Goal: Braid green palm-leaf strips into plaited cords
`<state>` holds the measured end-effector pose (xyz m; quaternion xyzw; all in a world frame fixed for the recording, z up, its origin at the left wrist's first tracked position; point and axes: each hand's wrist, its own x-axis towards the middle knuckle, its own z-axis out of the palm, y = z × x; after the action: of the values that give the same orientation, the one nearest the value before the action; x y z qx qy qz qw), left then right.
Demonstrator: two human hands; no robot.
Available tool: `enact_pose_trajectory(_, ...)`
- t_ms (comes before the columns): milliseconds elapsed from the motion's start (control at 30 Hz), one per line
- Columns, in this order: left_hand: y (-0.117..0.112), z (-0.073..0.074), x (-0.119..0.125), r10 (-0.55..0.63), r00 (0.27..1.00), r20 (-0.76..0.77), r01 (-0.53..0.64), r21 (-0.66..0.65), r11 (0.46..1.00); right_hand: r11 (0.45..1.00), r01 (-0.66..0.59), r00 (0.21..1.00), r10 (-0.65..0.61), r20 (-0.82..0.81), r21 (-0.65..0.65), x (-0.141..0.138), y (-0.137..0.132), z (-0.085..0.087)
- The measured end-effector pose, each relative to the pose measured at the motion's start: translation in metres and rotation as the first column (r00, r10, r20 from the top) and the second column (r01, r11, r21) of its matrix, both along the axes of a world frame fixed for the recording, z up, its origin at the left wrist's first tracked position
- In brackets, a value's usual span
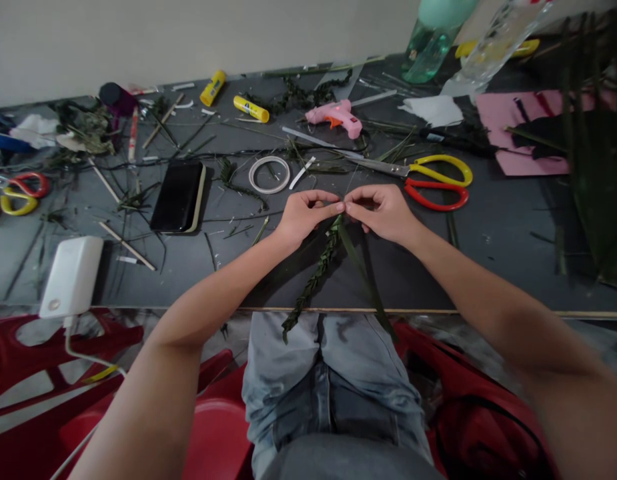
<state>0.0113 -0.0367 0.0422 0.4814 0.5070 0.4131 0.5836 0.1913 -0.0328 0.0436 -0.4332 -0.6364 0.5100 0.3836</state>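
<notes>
A green braided leaf strip [315, 273] lies on the dark grey table [488, 267] and hangs over its front edge toward my lap. My left hand [303, 217] and my right hand [381, 210] meet at the braid's top end. Both pinch it with curled fingers, thumb against forefinger. A loose flat leaf blade [361, 267] runs from the same point down to the right. Yellow and red scissors [433, 179] lie just behind my right hand. A ring of white tape [269, 175] sits behind my left hand.
A black phone [179, 197] and a white power bank [72, 277] lie at the left. A pink glue gun [338, 117], two yellow glue sticks [251, 109], a green bottle [431, 40], pink paper [518, 133] and leaf scraps cover the back. Red plastic stools [48, 387] stand beside my legs.
</notes>
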Motion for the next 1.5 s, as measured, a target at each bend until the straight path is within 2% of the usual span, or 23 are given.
enact_pose_trajectory(167, -0.003, -0.001, 0.004, 0.041, 0.999, -0.027, -0.039, 0.066, 0.997, 1.0, -0.005, 1.0, 0.005, 0.017, 0.011, -0.003, 0.0, -0.002)
enact_pose_trajectory(367, -0.01, -0.007, 0.006, 0.126, 0.981, -0.145, -0.087, 0.249, 0.964, 0.988, 0.096, 0.991, -0.107, 0.086, 0.122, -0.006, -0.001, -0.008)
enact_pose_trajectory(533, -0.008, -0.012, 0.002, 0.107, 0.981, -0.162, -0.051, 0.314, 0.948, 0.985, 0.172, 0.984, -0.173, 0.031, 0.023, -0.007, 0.001, -0.012)
enact_pose_trajectory(633, -0.007, -0.011, 0.001, 0.105, 0.976, -0.192, -0.045, 0.294, 0.955, 0.988, 0.156, 0.986, -0.157, -0.053, -0.017, -0.008, 0.001, -0.012)
enact_pose_trajectory(733, -0.007, -0.011, 0.0, 0.051, 0.977, -0.208, 0.004, 0.257, 0.966, 0.987, 0.148, 0.98, -0.156, -0.121, -0.068, -0.009, 0.001, -0.01)
enact_pose_trajectory(867, -0.006, -0.011, 0.0, 0.002, 0.989, -0.148, 0.037, 0.265, 0.964, 0.98, 0.152, 0.97, -0.173, -0.172, -0.129, -0.009, 0.001, -0.008)
enact_pose_trajectory(1033, -0.006, -0.012, 0.001, -0.023, 0.997, -0.078, 0.046, 0.306, 0.951, 0.985, 0.124, 0.972, -0.145, -0.184, -0.122, -0.009, 0.002, -0.005)
enact_pose_trajectory(1200, -0.006, -0.014, 0.001, -0.03, 0.996, -0.079, 0.053, 0.307, 0.95, 0.992, 0.101, 0.986, -0.11, -0.122, -0.074, -0.007, 0.003, -0.006)
enact_pose_trajectory(1367, -0.005, -0.015, 0.0, -0.001, 0.997, -0.077, 0.023, 0.284, 0.959, 0.962, 0.252, 0.951, -0.267, 0.155, 0.107, 0.001, 0.004, -0.008)
enact_pose_trajectory(1433, -0.005, -0.014, 0.0, 0.001, 0.997, -0.078, 0.02, 0.27, 0.963, 0.96, 0.248, 0.949, -0.268, 0.165, 0.133, 0.003, 0.005, -0.008)
enact_pose_trajectory(1500, -0.005, -0.013, 0.0, 0.002, 0.997, -0.083, 0.019, 0.251, 0.968, 0.966, 0.226, 0.965, -0.24, 0.11, 0.127, 0.002, 0.005, -0.008)
